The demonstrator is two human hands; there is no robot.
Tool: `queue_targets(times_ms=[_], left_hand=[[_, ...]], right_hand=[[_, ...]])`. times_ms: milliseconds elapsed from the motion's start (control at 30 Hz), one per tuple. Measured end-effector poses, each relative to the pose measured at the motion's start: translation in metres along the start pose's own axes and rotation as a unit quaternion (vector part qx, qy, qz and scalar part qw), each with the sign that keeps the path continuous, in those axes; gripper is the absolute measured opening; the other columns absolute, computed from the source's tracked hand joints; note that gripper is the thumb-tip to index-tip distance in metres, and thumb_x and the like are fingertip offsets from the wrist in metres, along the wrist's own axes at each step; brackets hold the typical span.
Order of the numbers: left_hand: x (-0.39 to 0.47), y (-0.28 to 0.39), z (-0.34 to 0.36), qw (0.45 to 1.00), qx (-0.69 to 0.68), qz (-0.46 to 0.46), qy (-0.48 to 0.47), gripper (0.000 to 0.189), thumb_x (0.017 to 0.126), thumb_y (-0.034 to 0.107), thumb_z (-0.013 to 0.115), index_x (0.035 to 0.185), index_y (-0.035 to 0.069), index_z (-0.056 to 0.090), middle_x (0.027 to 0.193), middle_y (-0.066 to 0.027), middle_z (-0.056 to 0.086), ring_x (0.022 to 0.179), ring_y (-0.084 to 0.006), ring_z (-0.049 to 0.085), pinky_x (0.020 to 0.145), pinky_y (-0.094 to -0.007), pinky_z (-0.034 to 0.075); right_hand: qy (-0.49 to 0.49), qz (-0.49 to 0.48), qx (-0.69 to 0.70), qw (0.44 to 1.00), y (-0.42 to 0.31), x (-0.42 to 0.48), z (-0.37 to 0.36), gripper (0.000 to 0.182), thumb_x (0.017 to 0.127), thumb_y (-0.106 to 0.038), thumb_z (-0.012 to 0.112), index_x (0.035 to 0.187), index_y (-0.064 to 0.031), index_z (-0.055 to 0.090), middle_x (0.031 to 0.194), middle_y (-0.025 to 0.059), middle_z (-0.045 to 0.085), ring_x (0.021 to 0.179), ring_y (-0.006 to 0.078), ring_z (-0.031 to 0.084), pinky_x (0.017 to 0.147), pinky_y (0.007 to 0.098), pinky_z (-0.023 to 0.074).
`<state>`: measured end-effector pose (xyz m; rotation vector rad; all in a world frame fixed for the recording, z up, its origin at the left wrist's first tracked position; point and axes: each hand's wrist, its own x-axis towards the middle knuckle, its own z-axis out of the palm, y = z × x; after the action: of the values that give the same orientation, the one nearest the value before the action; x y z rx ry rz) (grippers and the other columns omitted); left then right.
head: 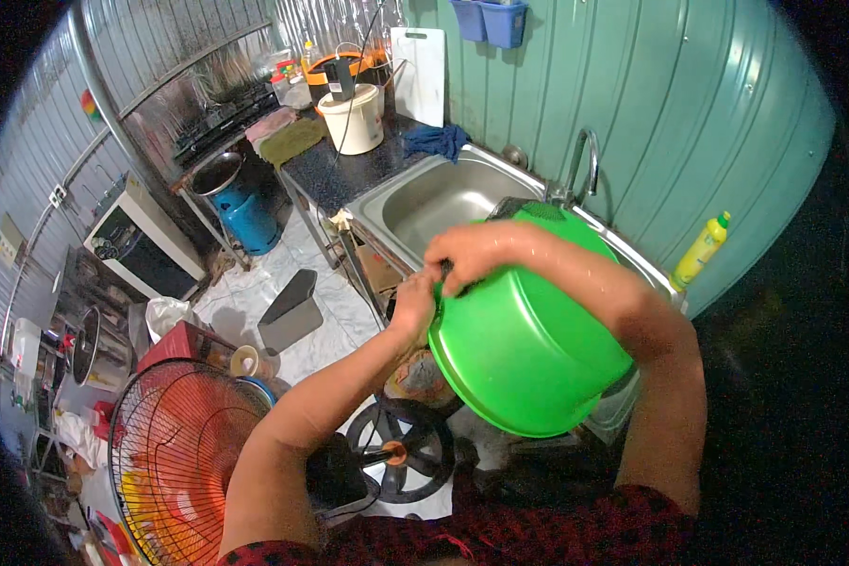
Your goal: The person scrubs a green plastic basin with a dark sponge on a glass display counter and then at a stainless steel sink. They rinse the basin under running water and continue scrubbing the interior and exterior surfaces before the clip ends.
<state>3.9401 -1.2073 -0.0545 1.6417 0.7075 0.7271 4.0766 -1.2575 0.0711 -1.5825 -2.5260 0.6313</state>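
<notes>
A large green plastic basin (509, 347) is tipped on its side at the front edge of the stainless steel sink (431, 191). Its underside faces right, and its inside is turned away from me. My left hand (414, 305) grips the basin's rim at the left. Close against it, my right hand (472, 256) bends over the same stretch of rim, slightly blurred, with a small dark item showing between and below its fingers. What that item is, I cannot tell. Behind the basin, some black mesh (507, 206) lies over the sink's edge.
A curved faucet (588, 159) rises behind the sink, with a yellow bottle (700, 251) at right. On the black counter (325, 177) are a white bucket (354, 120) and a blue cloth (439, 141). A standing fan (184, 460) is close by my left arm, its base (400, 449) below.
</notes>
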Motion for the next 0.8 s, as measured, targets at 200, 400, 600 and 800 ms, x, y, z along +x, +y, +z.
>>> queue_targets(times_ms=[200, 400, 600, 800], left_hand=[[0.000, 0.008, -0.004, 0.968, -0.210, -0.126, -0.053, 0.021, 0.089, 0.016, 0.046, 0.095, -0.002, 0.057, 0.081, -0.0080, 0.062, 0.063, -0.0151, 0.058, 0.059, -0.0284, 0.048], [-0.006, 0.004, -0.017, 0.964, -0.213, -0.120, -0.101, 0.021, 0.088, 0.016, 0.048, 0.097, -0.001, 0.057, 0.079, -0.0059, 0.062, 0.061, -0.0129, 0.058, 0.057, -0.0280, 0.049], [-0.007, 0.014, -0.031, 0.966, -0.189, -0.119, -0.128, 0.018, 0.087, 0.014, 0.051, 0.094, -0.001, 0.060, 0.075, -0.0032, 0.062, 0.059, -0.0103, 0.056, 0.057, -0.0248, 0.047], [-0.007, 0.025, -0.043, 0.962, -0.195, -0.111, -0.154, 0.019, 0.087, 0.014, 0.052, 0.095, 0.000, 0.060, 0.078, -0.0038, 0.063, 0.060, -0.0105, 0.057, 0.057, -0.0245, 0.047]], right_hand=[[-0.034, 0.346, 0.132, 0.928, 0.076, -0.033, -0.054, 0.042, 0.079, -0.043, 0.055, 0.094, -0.0055, 0.065, 0.088, 0.0079, 0.064, 0.069, 0.0167, 0.059, 0.066, 0.0344, 0.0478], [-0.012, 0.400, 0.101, 0.911, 0.141, -0.089, -0.024, 0.045, 0.086, -0.045, 0.048, 0.105, -0.0079, 0.063, 0.103, 0.0081, 0.062, 0.086, 0.0132, 0.057, 0.081, 0.0309, 0.0455], [0.048, 0.117, 0.183, 0.975, 0.070, -0.022, -0.032, 0.030, 0.085, -0.033, 0.055, 0.099, -0.0065, 0.058, 0.087, 0.0046, 0.058, 0.082, 0.0119, 0.051, 0.076, 0.0280, 0.0420], [0.018, 0.148, 0.228, 0.962, 0.094, -0.054, -0.039, 0.031, 0.085, -0.033, 0.053, 0.093, -0.0033, 0.059, 0.078, 0.0017, 0.057, 0.075, 0.0121, 0.050, 0.073, 0.0284, 0.0412]])
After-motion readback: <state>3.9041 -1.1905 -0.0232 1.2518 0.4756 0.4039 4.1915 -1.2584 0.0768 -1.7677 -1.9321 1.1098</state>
